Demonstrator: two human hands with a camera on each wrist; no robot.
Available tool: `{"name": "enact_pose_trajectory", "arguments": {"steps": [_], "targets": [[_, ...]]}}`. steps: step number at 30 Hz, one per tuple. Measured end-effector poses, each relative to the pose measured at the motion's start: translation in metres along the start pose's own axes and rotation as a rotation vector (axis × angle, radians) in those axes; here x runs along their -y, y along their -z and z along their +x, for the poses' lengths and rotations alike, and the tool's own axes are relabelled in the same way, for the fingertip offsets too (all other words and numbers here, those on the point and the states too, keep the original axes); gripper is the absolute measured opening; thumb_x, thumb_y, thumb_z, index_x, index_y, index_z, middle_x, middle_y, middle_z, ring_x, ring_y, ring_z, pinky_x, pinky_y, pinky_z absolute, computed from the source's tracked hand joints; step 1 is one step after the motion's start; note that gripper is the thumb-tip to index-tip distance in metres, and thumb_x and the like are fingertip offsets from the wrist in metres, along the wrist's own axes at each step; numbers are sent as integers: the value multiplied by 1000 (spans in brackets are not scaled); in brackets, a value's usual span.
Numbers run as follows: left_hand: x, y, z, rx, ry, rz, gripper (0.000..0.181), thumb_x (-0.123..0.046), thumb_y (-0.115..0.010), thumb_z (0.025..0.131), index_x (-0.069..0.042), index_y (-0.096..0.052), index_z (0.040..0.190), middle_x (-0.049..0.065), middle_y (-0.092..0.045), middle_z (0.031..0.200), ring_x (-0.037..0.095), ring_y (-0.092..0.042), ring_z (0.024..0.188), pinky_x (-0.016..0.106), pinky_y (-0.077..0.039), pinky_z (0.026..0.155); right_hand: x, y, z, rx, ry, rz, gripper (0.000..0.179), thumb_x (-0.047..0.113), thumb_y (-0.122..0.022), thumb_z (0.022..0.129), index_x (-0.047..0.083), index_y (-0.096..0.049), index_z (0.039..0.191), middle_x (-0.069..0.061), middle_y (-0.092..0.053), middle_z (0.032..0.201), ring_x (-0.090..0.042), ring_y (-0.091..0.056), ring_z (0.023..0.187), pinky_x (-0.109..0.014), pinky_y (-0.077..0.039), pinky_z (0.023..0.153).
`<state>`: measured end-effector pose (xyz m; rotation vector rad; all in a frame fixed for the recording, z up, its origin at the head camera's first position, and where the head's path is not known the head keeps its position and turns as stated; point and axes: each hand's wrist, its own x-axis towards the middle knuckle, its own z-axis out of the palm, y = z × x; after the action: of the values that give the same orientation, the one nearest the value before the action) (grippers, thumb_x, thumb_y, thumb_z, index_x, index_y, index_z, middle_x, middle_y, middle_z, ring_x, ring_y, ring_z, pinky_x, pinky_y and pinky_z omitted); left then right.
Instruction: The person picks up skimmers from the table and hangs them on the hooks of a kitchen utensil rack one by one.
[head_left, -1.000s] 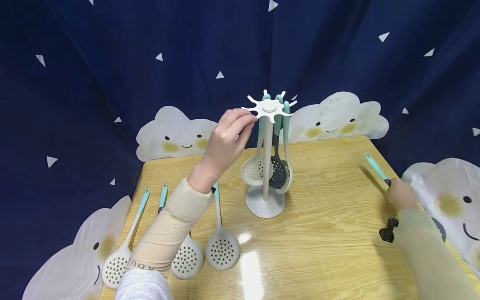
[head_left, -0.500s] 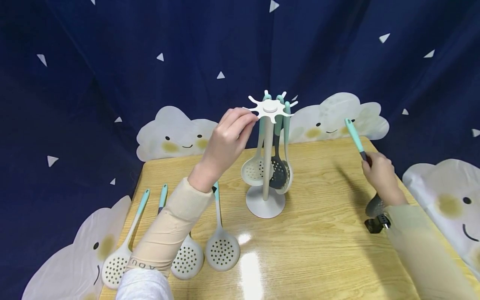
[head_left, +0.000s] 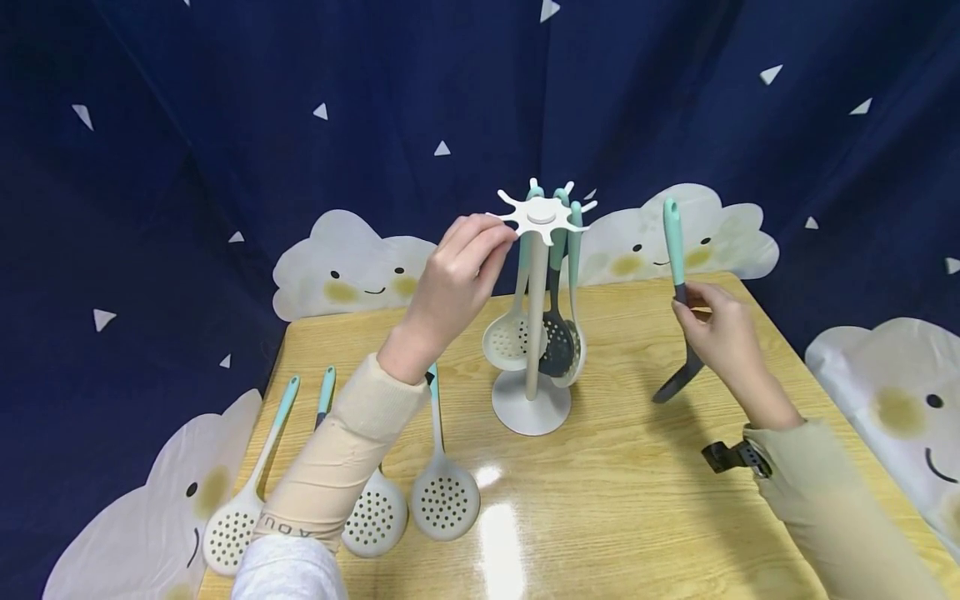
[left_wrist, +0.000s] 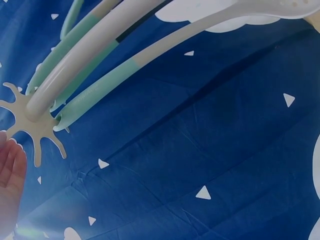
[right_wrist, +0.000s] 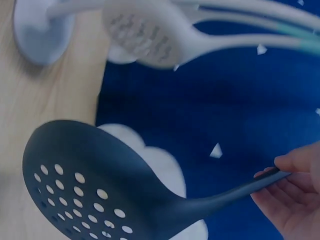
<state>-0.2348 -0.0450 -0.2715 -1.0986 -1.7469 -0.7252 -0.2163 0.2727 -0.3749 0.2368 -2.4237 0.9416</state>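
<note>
My left hand (head_left: 461,271) pinches one of the hooked arms at the top of a white utensil stand (head_left: 536,325). Hanging from the far and right hooks are a white skimmer (head_left: 504,343), a black skimmer (head_left: 553,348) and another pale one (head_left: 578,367), all with mint handle ends. To the right of the stand, my right hand (head_left: 720,329) holds a black skimmer (right_wrist: 150,200) between thumb and fingers, below its mint handle (head_left: 673,242). Its perforated head points down, above the table, and shows fully only in the right wrist view. The stand's near-left hooks carry nothing.
On the table's (head_left: 622,500) left side lie several utensils: a white skimmer (head_left: 232,529), a perforated turner (head_left: 446,500), another pale perforated head (head_left: 375,518) and a mint handle (head_left: 326,392). My left forearm covers parts of them. A dark blue curtain (head_left: 375,75) stands behind.
My right hand has raised the black skimmer from the table's right edge and carried it left towards the stand, turning its handle more upright. The left hand stays on the stand.
</note>
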Motion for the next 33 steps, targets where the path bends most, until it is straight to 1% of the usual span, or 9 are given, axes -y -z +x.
{"name": "enact_pose_trajectory", "arguments": {"steps": [2, 5, 6, 7, 11, 17, 21, 26, 33], "targets": [[0, 0, 0, -1, 0, 0, 10, 3, -55, 88, 8, -64, 88, 15, -61, 88, 26, -56, 80, 27, -48, 78, 9, -1, 0, -16, 37, 25, 24, -4, -60, 82, -12, -59, 105, -23, -62, 93, -19, -62, 86, -19, -53, 71], [0, 0, 0, -1, 1, 1, 10, 3, -55, 88, 8, -64, 88, 15, -61, 88, 26, -56, 80, 27, -48, 78, 22, -3, -1, -36, 90, 74, 23, -7, -62, 80, -12, -60, 103, -22, -62, 92, 5, -55, 84, -3, -45, 70], [0, 0, 0, -1, 1, 2, 10, 3, -55, 88, 8, -64, 88, 15, -61, 88, 26, -56, 80, 27, -48, 78, 27, -3, -2, -39, 102, 94, 23, -8, -62, 79, -12, -60, 102, -22, -62, 91, 11, -51, 83, 0, -42, 70], [0, 0, 0, -1, 2, 3, 10, 3, -55, 88, 8, -64, 88, 15, -61, 88, 26, -56, 80, 27, -48, 78, 31, -4, -2, -42, 114, 108, 23, -9, -63, 79, -12, -61, 101, -22, -63, 91, 16, -48, 82, 0, -42, 70], [-1, -1, 0, -3, 8, 3, 10, 3, -55, 88, 8, -64, 88, 15, -61, 87, 26, -56, 80, 27, -48, 78, 46, -5, -4, -37, 145, 146, 24, -11, -65, 76, -11, -62, 100, -21, -63, 89, 15, -49, 83, -2, -44, 71], [-1, -1, -1, -8, 10, 3, 10, 3, -55, 88, 8, -64, 88, 15, -61, 87, 26, -56, 80, 27, -48, 77, 66, -7, -7, -24, 179, 200, 23, -11, -65, 76, -10, -63, 99, -17, -64, 86, 10, -52, 81, -4, -46, 71], [0, -2, -1, -11, 10, 3, 10, 3, -55, 88, 8, -64, 87, 15, -61, 87, 26, -56, 80, 27, -48, 78, 76, -8, -9, -7, 198, 212, 22, -11, -66, 75, -8, -64, 97, -15, -64, 83, 7, -53, 79, -5, -47, 70], [0, -2, -1, -15, 10, 5, 10, 3, -55, 88, 8, -64, 87, 15, -61, 87, 26, -56, 80, 27, -48, 78, 84, -11, -11, 22, 207, 212, 22, -11, -67, 74, -8, -65, 96, -14, -65, 86, 5, -54, 80, -7, -48, 71], [0, -1, -1, -14, 6, 6, 10, 4, -55, 87, 8, -64, 88, 16, -61, 88, 26, -56, 80, 28, -48, 78, 86, -15, -14, 47, 206, 206, 23, -13, -67, 74, -8, -64, 97, -14, -65, 85, -1, -57, 79, -8, -49, 71]]}}
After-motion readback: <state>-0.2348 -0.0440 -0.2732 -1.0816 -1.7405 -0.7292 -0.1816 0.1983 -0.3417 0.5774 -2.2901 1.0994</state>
